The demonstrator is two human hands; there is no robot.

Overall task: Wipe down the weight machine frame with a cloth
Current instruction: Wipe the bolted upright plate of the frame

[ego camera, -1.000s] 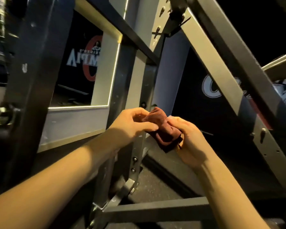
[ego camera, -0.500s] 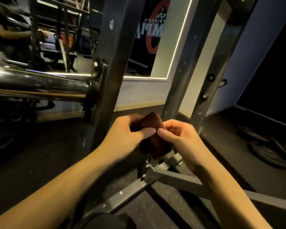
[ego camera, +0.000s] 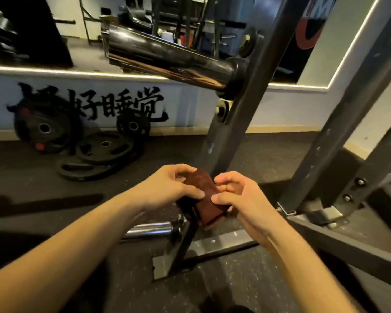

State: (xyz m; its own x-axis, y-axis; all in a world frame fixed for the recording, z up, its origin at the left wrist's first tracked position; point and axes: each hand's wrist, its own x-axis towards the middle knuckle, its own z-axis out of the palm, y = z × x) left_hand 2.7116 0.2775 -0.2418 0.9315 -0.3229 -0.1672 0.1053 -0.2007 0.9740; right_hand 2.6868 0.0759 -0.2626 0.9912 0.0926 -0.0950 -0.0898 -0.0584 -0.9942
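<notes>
Cloth: while both hands fold it, the dark red cloth (ego camera: pixel 204 195) hangs just in front of the frame upright (ego camera: pixel 242 105).
Left hand (ego camera: pixel 167 188): thumb and fingers pinch the cloth's left edge.
Right hand (ego camera: pixel 242 199): curled fingers pinch its right edge.
Advice: fold it into a flat, firm pad, then press along the upright, I judge.
Writing: black characters on the wall (ego camera: pixel 131 105) left of the upright, "好睡觉" legible.

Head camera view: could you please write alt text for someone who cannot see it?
Two bare hands, left hand and right hand, hold a folded dark red cloth in front of a grey steel weight machine frame. A chrome bar sticks out above; weight plates lie by the wall.
</notes>
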